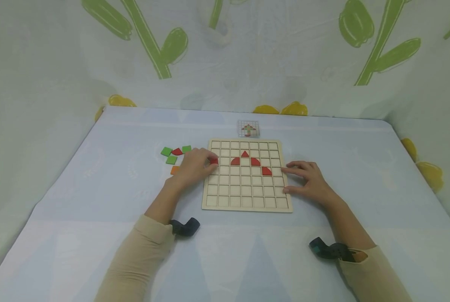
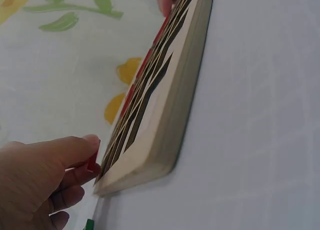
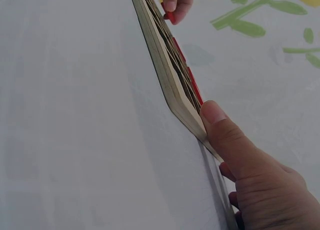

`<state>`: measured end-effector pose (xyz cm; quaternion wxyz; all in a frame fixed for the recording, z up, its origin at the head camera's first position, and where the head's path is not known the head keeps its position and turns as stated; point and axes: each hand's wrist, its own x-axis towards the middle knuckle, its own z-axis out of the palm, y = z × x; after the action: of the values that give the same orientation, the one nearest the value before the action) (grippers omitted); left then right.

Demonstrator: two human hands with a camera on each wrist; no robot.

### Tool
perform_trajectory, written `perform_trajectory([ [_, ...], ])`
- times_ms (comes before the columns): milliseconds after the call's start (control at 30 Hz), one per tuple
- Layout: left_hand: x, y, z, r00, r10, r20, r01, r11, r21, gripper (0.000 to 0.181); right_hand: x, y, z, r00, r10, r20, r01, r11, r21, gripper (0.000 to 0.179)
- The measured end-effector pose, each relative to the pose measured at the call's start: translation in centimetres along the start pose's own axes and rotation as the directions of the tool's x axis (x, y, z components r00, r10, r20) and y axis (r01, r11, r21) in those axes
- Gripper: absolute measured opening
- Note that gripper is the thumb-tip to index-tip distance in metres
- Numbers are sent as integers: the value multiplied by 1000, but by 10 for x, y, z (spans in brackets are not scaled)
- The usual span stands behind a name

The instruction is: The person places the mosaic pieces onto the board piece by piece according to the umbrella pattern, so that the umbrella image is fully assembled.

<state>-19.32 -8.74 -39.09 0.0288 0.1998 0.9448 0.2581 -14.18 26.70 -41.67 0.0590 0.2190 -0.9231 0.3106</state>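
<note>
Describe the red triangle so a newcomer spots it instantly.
Find the wooden grid board on the table. On it, the red triangle is the red piece nearest the far edge. Its sides are straight, unlike the curved red pieces diagonally below.

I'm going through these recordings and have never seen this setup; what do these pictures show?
No robot here: these are a person's bare left hand and right hand. The wide picture comes from a head-worn camera; the other two come from a camera on each wrist. On the pale table lies a wooden grid board bearing four red pieces. A pattern card lies beyond it; to the board's left are green tiles, a loose red tile and an orange tile. The left hand pinches another red tile at the board's left side; the right hand touches the right edge.
</note>
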Motion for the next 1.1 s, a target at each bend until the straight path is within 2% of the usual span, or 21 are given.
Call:
perform_trajectory([
  [200, 0, 9, 7, 998, 32, 49, -34, 999, 39, 32, 0, 0, 1, 1000, 0, 0, 0, 1000, 2, 60],
  [500, -2, 16, 12, 996, 79, 49, -84, 992, 97, 31, 0, 1, 1, 1000, -10, -3, 10, 1000, 2, 60],
  [700, -4, 21, 14, 995, 88, 47, -91, 993, 71, 31, 0, 1, 1, 1000, -7, -6, 7, 1000, 8, 59],
  [1100, -4, 22, 13, 997, 70, 32, -71, 997, 26, 31, 0, 1, 2, 1000, -10, -7, 10, 1000, 4, 59],
])
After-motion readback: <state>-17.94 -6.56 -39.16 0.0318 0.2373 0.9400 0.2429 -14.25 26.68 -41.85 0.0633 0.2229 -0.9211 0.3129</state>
